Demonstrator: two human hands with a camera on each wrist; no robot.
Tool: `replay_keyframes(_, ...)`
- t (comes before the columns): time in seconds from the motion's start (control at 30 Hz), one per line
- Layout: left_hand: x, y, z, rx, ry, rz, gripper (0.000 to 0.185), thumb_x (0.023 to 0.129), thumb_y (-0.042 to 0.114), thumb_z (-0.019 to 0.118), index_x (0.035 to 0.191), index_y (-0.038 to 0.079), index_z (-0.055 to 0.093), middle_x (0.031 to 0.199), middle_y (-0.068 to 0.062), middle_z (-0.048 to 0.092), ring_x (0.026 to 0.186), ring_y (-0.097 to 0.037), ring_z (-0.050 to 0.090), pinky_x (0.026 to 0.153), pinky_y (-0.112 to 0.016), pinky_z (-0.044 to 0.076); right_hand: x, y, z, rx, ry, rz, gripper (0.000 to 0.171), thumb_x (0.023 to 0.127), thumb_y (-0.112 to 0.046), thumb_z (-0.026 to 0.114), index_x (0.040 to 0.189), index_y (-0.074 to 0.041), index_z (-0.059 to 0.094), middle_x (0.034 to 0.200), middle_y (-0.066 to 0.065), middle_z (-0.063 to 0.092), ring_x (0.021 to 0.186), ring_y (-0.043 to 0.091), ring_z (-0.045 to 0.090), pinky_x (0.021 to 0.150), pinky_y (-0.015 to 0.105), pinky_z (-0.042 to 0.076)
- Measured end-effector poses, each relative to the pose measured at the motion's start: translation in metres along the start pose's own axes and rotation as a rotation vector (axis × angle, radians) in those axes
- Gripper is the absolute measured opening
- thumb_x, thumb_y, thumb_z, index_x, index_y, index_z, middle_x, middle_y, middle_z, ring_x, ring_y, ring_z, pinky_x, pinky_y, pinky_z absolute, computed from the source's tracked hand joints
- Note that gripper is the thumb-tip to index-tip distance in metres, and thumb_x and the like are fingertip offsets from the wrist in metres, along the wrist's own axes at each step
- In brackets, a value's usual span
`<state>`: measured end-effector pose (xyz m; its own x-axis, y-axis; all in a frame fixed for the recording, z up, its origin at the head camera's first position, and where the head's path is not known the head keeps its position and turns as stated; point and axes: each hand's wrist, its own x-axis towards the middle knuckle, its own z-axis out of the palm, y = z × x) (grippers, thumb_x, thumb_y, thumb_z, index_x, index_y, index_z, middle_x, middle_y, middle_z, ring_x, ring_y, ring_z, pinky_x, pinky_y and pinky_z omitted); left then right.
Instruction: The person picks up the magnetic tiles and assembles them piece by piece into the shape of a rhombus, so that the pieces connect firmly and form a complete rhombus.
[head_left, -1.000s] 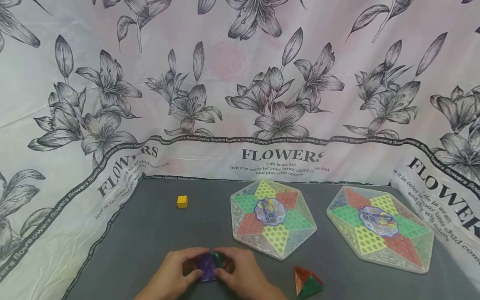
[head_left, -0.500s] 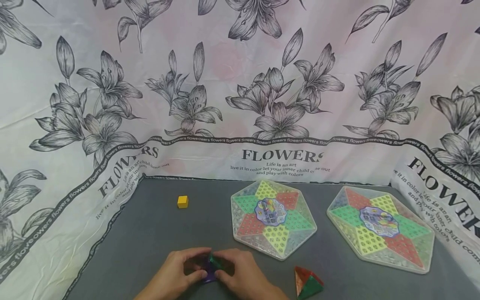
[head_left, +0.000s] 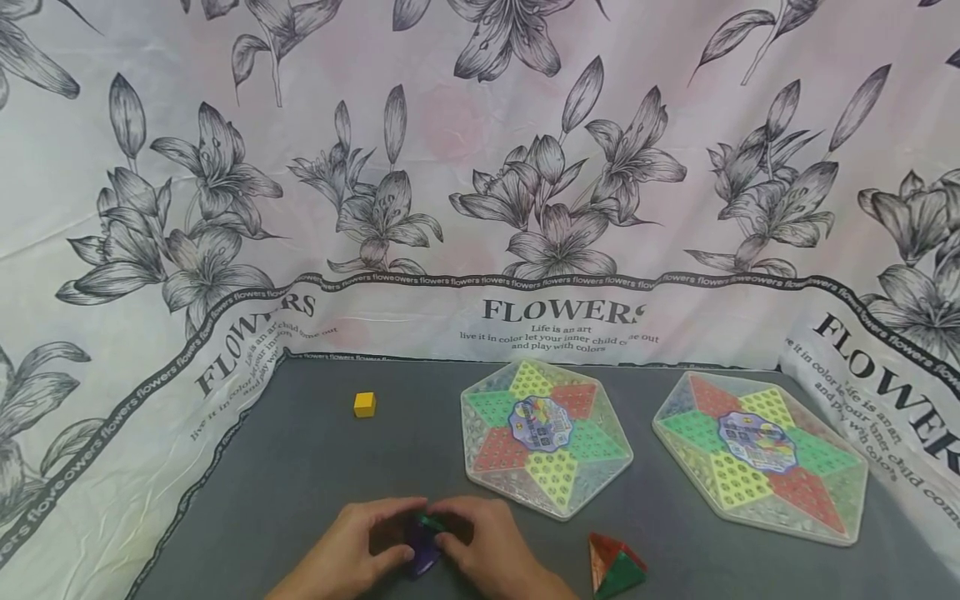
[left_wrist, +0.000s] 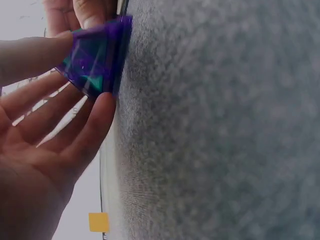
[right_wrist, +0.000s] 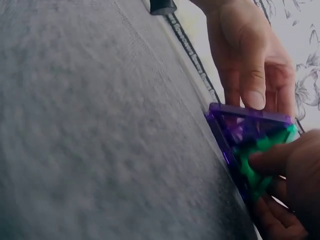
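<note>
Low in the middle of the head view, my left hand (head_left: 356,546) and right hand (head_left: 491,542) meet around translucent purple and green magnetic tiles. The left thumb and fingers hold a purple tile (right_wrist: 245,122), seen in the right wrist view as a slanted triangle rising from a purple base edge. My right hand pinches a green tile (right_wrist: 257,165) that leans against the purple one. In the left wrist view, the purple piece (left_wrist: 92,55) shows green through it, close to the table. Fingers hide part of both tiles.
A red, orange and green pyramid of tiles (head_left: 618,567) sits right of my right hand. Behind are two hexagonal Chinese-checkers boards, one central (head_left: 480,492) and one at right (head_left: 832,467). A yellow cube (head_left: 364,405) lies at back left. Flowered cloth (head_left: 420,321) borders the grey table.
The purple tiles, first seen broad and flat between my hands, have become a narrower, darker shape. The green tile shifts slightly between my fingers. Both hands stay in nearly the same place.
</note>
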<state>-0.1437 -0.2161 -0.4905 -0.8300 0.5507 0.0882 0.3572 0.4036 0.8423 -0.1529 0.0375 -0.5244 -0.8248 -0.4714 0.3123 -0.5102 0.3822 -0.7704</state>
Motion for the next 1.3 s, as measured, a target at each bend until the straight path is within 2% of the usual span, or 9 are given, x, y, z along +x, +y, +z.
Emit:
replay_keyframes(0.13, 0.0, -0.005, 0.001, 0.088, 0.044, 0.049, 0.039, 0.095, 0.019, 0.087, 0.132, 0.01, 0.077, 0.125, -0.005, 0.081, 0.112, -0.007, 0.074, 0.092, -0.027, 0.063, 0.001, -0.006, -0.013, -0.031, -0.019, 0.022, 0.035, 0.097, -0.014, 0.082, 0.131, -0.014, 0.078, 0.128, -0.003, 0.08, 0.12, 0.013, 0.075, 0.104, 0.034, 0.061)
replay_keyframes(0.27, -0.001, -0.009, 0.003, 0.166, 0.071, 0.106, 0.031, 0.089, 0.017, 0.092, 0.118, 0.015, 0.082, 0.11, 0.002, 0.083, 0.1, -0.001, 0.071, 0.082, -0.027, 0.062, -0.001, -0.025, -0.046, -0.086, -0.029, -0.018, 0.042, 0.1, -0.015, 0.079, 0.141, -0.013, 0.073, 0.137, -0.001, 0.077, 0.12, 0.018, 0.075, 0.102, 0.035, 0.062)
replay_keyframes(0.47, 0.0, -0.007, 0.002, 0.179, 0.004, 0.054, 0.036, 0.088, 0.022, 0.093, 0.123, 0.018, 0.081, 0.114, 0.007, 0.081, 0.101, 0.001, 0.068, 0.083, -0.026, 0.06, -0.018, -0.042, -0.119, -0.145, 0.057, -0.141, 0.044, 0.098, -0.013, 0.082, 0.141, -0.016, 0.074, 0.13, -0.002, 0.08, 0.115, 0.017, 0.078, 0.096, 0.037, 0.064)
replay_keyframes(0.67, -0.002, -0.007, 0.006, 0.258, 0.054, 0.173, 0.033, 0.09, 0.021, 0.091, 0.122, 0.016, 0.083, 0.112, 0.005, 0.083, 0.102, -0.004, 0.074, 0.085, -0.029, 0.062, -0.057, -0.019, -0.172, -0.215, 0.154, -0.026, 0.041, 0.098, -0.014, 0.084, 0.137, -0.024, 0.076, 0.125, -0.01, 0.081, 0.111, 0.007, 0.077, 0.089, 0.032, 0.065)
replay_keyframes(0.73, -0.002, -0.006, 0.005, 0.237, 0.053, 0.169, 0.032, 0.091, 0.021, 0.09, 0.122, 0.015, 0.083, 0.113, 0.004, 0.084, 0.104, -0.005, 0.075, 0.086, -0.029, 0.063, -0.072, -0.006, -0.182, -0.213, 0.177, 0.019, 0.041, 0.098, -0.013, 0.083, 0.137, -0.023, 0.076, 0.124, -0.008, 0.081, 0.11, 0.005, 0.076, 0.088, 0.031, 0.065)
replay_keyframes(0.87, -0.002, -0.003, 0.003, 0.186, 0.048, 0.1, 0.031, 0.093, 0.025, 0.089, 0.121, 0.014, 0.083, 0.116, 0.001, 0.083, 0.107, -0.006, 0.075, 0.089, -0.029, 0.064, -0.1, 0.017, -0.195, -0.177, 0.152, 0.128, 0.039, 0.1, -0.015, 0.082, 0.138, -0.016, 0.075, 0.128, -0.001, 0.081, 0.113, 0.004, 0.075, 0.089, 0.03, 0.065)
replay_keyframes(1.0, -0.002, -0.002, 0.003, 0.136, 0.05, 0.034, 0.032, 0.092, 0.027, 0.09, 0.121, 0.013, 0.083, 0.116, -0.001, 0.083, 0.108, -0.004, 0.074, 0.088, -0.026, 0.063, -0.123, 0.042, -0.199, -0.072, -0.027, 0.16, 0.048, 0.102, -0.018, 0.079, 0.148, -0.008, 0.067, 0.139, 0.01, 0.076, 0.12, 0.001, 0.071, 0.09, 0.028, 0.064)
replay_keyframes(1.1, -0.002, -0.001, 0.004, 0.051, 0.068, -0.017, 0.032, 0.091, 0.022, 0.09, 0.121, 0.011, 0.083, 0.117, -0.004, 0.083, 0.105, -0.003, 0.074, 0.086, -0.025, 0.063, -0.133, 0.06, -0.195, -0.017, -0.131, 0.106, 0.055, 0.102, -0.016, 0.08, 0.153, -0.007, 0.062, 0.142, 0.01, 0.074, 0.126, -0.004, 0.066, 0.092, 0.025, 0.062)
replay_keyframes(1.3, 0.002, 0.006, 0.011, -0.141, 0.145, -0.07, 0.034, 0.09, 0.014, 0.09, 0.122, 0.006, 0.082, 0.12, -0.014, 0.081, 0.1, -0.009, 0.079, 0.085, -0.025, 0.065, -0.14, 0.076, -0.176, -0.138, -0.047, -0.071, 0.053, 0.095, -0.016, 0.087, 0.146, -0.02, 0.071, 0.129, -0.006, 0.078, 0.115, -0.001, 0.07, 0.081, 0.022, 0.061)
